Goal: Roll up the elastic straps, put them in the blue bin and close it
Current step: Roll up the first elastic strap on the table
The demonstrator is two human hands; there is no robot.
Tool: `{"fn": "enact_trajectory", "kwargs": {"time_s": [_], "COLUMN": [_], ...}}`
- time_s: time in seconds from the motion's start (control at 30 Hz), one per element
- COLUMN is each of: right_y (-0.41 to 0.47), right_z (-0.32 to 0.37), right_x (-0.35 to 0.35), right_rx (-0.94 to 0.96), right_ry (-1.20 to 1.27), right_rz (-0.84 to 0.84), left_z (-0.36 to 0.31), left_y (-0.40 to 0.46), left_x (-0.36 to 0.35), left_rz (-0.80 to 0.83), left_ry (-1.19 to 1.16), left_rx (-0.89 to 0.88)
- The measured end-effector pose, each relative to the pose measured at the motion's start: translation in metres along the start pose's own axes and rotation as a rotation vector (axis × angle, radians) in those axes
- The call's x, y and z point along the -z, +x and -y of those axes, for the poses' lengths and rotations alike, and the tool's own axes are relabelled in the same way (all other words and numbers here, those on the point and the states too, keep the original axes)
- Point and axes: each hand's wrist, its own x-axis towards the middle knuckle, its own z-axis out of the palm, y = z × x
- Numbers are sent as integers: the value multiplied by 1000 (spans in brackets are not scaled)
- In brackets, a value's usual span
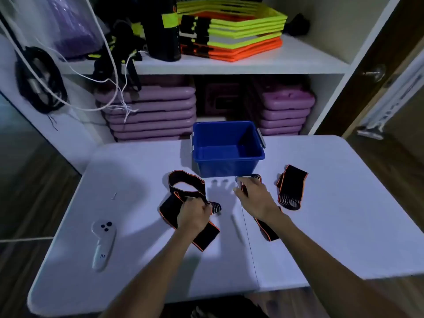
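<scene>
Early stage of the task, seen from the head camera. The blue bin [227,148] stands open and visibly empty at the centre of the frame, on the far edge of the white table [344,226]; no lid can be seen anywhere in the picture. Three black, orange-edged elastic straps lie unrolled in front of it. The left strap [183,187], left of centre, forms a loose loop with its tail running toward the lower edge of the frame; the left hand [195,215] is closed in a fist around its striped end. The middle strap [266,230], just right of centre, runs under the right hand [254,196], whose fingers are pressed together pinching the strap's striped end just beside the bin's near wall. The right strap [291,187], further right, lies folded on itself and untouched, apart from both hands. A white controller [103,244] rests at the lower left of the table. Judged from this arrangement, no strap is yet rolled, none is in the bin, and closing remains; all three stages are still to be completed.
</scene>
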Motion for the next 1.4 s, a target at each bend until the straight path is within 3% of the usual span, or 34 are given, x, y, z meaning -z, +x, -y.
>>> {"fn": "enact_trajectory", "kwargs": {"time_s": [0.13,0.27,0.4,0.47,0.53,0.7,0.83,0.97,1.07,1.17,1.3,1.4], "right_y": [-12,-13,-6,5,13,23,31,33,33,36,30,26], "right_z": [-18,-12,7,8,15,37,23,1,-14,-34,-46,-47], "right_x": [-4,10,43,51,48,24,12,10,10,0,-21,-33], "right_rx": [-15,48,7,73,140,-13,-9,35,-7,-54,-67,2], "right_ry": [109,281,753,775,759,956,922,682,675,409,288,308], "right_rz": [120,132,289,373,503,819,953,825,522,312,294,269], "left_z": [-4,-30,-56,-58,-60,-58,-34,12,41,51,64,71], "left_y": [1,2,-16,-22,-22,9,47,84,110,134,158,152], "left_x": [-27,-19,33,61,89,133,157,159,143,115,80,61], "left_rz": [71,83,390,526,565,428,178,62,59,42,-35,-40], "left_ry": [-262,-446,-600,-610,-658,-1085,-1149,-1173,-922,-764,-669,-419], "left_rx": [138,118,-54,-132,-128,-15,146,387,473,514,486,472]}}
